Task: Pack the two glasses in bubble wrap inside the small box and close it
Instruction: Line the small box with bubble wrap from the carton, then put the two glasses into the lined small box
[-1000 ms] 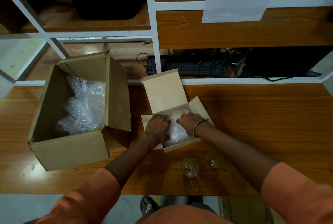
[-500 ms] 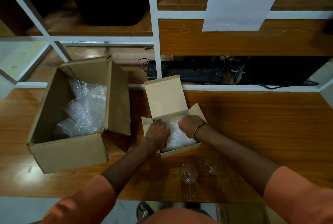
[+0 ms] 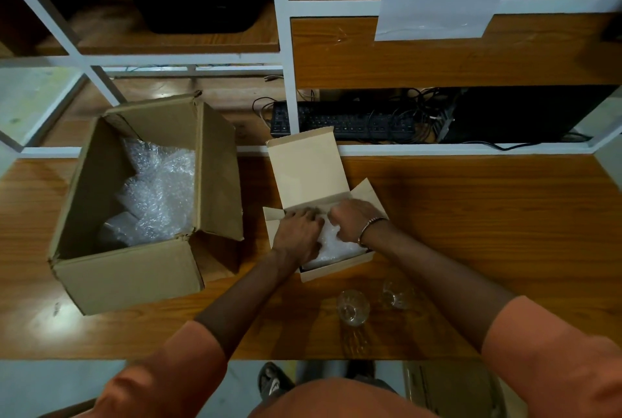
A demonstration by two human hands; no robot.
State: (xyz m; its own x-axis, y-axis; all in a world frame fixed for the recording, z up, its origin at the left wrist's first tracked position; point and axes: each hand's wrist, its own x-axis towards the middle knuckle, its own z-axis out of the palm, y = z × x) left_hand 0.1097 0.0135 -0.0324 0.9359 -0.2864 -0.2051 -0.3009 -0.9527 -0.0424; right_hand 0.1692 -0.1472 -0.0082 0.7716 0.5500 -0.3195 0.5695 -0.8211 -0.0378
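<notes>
Both hands are in the small box at the middle of the bench. The left hand and right hand have curled fingers pushing down on the bubble wrap; whether they pinch it is hard to tell. The two glasses stand bare at 5 o'clock from the box, close to the arms. An elbow could knock them over. The box bottom is hidden.

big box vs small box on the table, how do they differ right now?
The big box is brown, far larger than the pale small box. The big box lies left with nobody touching it; the left hand and right hand are in the small box, on its bubble wrap. Both are open cardboard holding bubble wrap.
</notes>
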